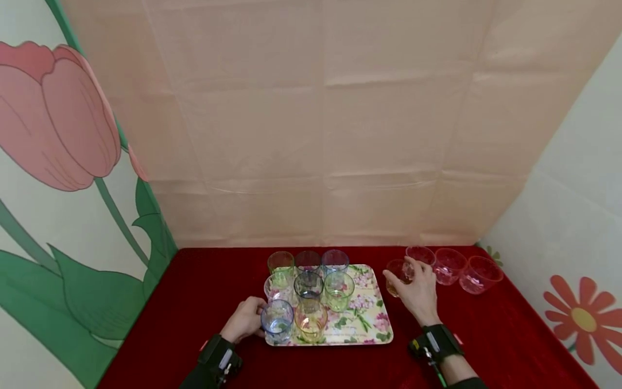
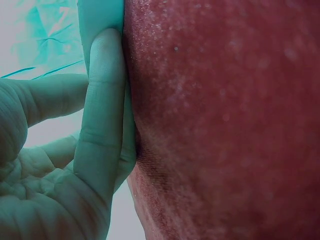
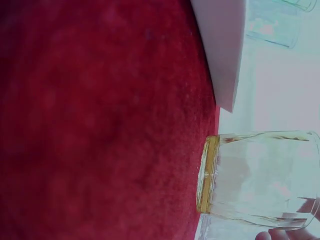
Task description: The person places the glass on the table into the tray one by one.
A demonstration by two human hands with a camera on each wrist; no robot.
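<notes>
My left hand (image 1: 244,320) rests at the near left corner of the floral tray (image 1: 362,340), beside a clear blue glass (image 1: 277,322). In the left wrist view, a straight finger (image 2: 102,115) lies along the cloth with its tip against the tray's side (image 2: 102,17). To the right of the tray, my right hand (image 1: 420,289) grips an amber glass (image 1: 392,289) near its rim from above. The right wrist view shows this amber glass (image 3: 260,177) upright, its base at the red cloth, with fingertips (image 3: 280,235) at its upper part.
More tinted glasses, including a yellow one (image 1: 311,321) and a green one (image 1: 339,292), stand in rows on the tray's left part. Pinkish glasses (image 1: 449,267) stand beyond my right hand. Red cloth (image 1: 194,292) covers the table; a beige sheet (image 1: 320,135) hangs behind.
</notes>
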